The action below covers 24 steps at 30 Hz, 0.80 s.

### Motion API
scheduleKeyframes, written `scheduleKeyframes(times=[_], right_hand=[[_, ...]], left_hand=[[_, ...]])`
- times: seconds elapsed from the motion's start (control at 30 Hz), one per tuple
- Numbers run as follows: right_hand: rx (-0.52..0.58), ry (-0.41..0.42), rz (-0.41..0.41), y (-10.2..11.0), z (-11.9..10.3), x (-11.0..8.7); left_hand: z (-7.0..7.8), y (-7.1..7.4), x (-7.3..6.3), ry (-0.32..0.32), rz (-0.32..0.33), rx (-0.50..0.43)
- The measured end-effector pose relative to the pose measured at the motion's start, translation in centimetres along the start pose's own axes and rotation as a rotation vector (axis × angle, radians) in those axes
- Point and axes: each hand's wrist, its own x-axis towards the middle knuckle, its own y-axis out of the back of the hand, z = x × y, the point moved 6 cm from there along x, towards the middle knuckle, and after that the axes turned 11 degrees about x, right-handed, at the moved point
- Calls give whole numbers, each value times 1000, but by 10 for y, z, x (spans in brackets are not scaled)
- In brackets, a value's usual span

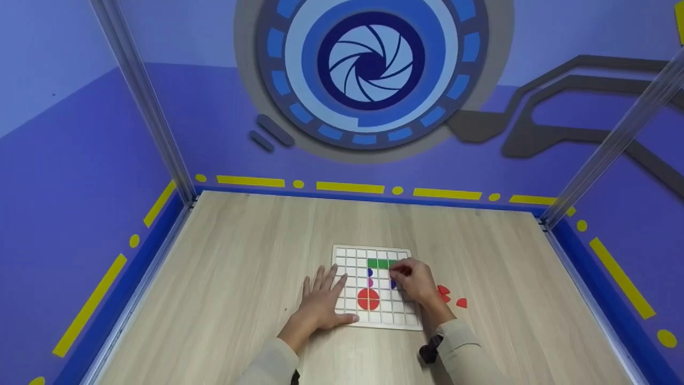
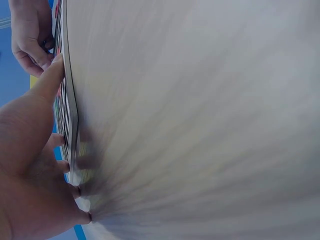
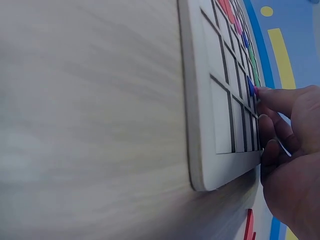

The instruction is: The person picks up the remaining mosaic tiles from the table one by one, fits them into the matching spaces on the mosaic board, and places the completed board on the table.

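A white grid board lies on the table with coloured pieces in its cells. Red quarter pieces form a circle in its lower middle; green squares make a row higher up. Between them sit a blue piece and a pink piece. My left hand rests spread at the board's left edge, thumb and fingertips on it. My right hand pinches a small pink piece over the right part of the board, close to another blue piece.
Several loose red pieces lie on the wooden table right of the board, by the right wrist. Purple-blue walls with yellow marks enclose the table at the back and sides. Metal posts stand at the rear corners.
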Motion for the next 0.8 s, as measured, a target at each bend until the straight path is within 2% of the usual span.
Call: scheduleKeyframes(times=[0.4, 0.8], right_hand=[[-18, -23, 12, 0, -1, -1], [-19, -5, 23, -1, -2, 0]], left_hand=[[0, 0, 0, -4, 2, 0], [1, 2, -2, -4, 6, -11]])
